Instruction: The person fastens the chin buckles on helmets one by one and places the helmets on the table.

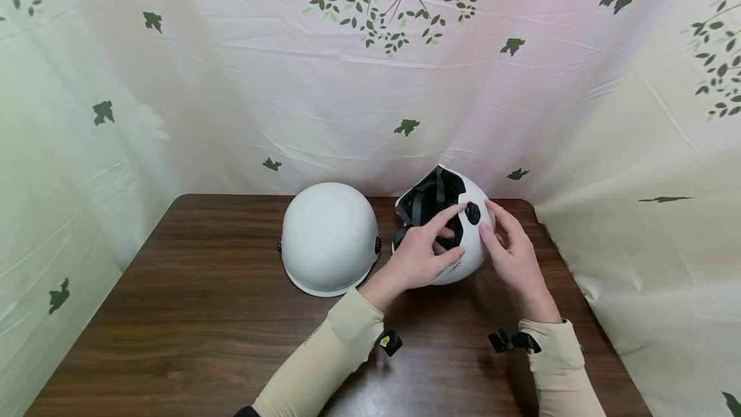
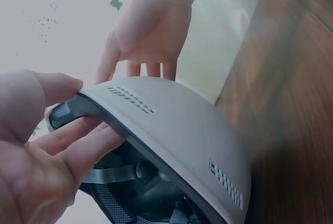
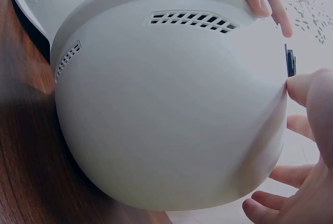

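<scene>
Toward the back right of the table, a white helmet (image 1: 471,256) is tipped so its dark lining (image 1: 425,201) and straps face up and left. My left hand (image 1: 419,253) grips its rim, the thumb (image 2: 62,88) on the outside and fingers reaching inside the lining. My right hand (image 1: 515,256) holds the shell from the right, thumb and fingertips against it beside a round black knob (image 1: 473,213). The right wrist view shows vent slots (image 3: 192,20) in the shell. To the left, a second white helmet (image 1: 330,237) stands dome up, untouched.
Both helmets stand on a dark brown wooden table (image 1: 191,314). White cloth (image 1: 359,101) with leaf and bird prints hangs behind it and along both sides. Black straps (image 1: 512,342) sit at both wrists over beige sleeves (image 1: 324,359).
</scene>
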Demonstrator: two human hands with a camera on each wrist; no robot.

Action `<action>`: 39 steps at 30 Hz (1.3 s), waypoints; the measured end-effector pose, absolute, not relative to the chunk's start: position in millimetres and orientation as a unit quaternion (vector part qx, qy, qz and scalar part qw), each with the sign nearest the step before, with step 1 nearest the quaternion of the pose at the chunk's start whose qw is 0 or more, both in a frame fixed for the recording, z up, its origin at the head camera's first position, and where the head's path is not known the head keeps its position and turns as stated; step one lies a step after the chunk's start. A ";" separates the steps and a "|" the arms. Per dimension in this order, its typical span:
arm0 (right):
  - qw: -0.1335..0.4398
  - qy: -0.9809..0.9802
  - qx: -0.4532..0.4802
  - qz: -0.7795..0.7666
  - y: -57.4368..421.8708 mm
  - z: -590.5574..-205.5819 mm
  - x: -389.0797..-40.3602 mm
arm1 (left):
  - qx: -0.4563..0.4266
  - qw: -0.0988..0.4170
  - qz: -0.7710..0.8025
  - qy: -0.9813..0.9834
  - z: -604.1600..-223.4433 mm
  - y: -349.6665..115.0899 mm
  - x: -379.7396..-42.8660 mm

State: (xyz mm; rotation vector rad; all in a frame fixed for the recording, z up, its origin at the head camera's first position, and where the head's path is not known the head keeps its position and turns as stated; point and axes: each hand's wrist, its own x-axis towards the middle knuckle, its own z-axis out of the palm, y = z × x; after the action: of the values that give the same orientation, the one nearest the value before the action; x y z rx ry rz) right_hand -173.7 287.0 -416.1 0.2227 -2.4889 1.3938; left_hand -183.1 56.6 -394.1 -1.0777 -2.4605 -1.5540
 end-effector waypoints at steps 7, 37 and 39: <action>0.139 -0.856 0.086 0.490 283.2 -415.6 -174.9 | -0.322 0.033 -0.534 -0.781 -398.0 54.1 -184.2; 0.145 -0.856 0.073 0.491 278.8 -408.8 -174.2 | -0.246 -0.040 -0.735 -0.631 -414.5 35.7 -190.8; 0.142 -0.855 0.073 0.493 278.9 -408.8 -174.3 | -0.244 -0.043 -0.739 -0.627 -415.0 35.2 -191.2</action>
State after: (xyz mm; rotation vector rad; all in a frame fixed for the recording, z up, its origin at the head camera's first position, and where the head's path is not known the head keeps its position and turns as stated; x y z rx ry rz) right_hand -174.3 278.9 -408.8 0.2105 -2.4670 1.4232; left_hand -191.2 35.2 -415.0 -0.7878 -2.0241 -2.3875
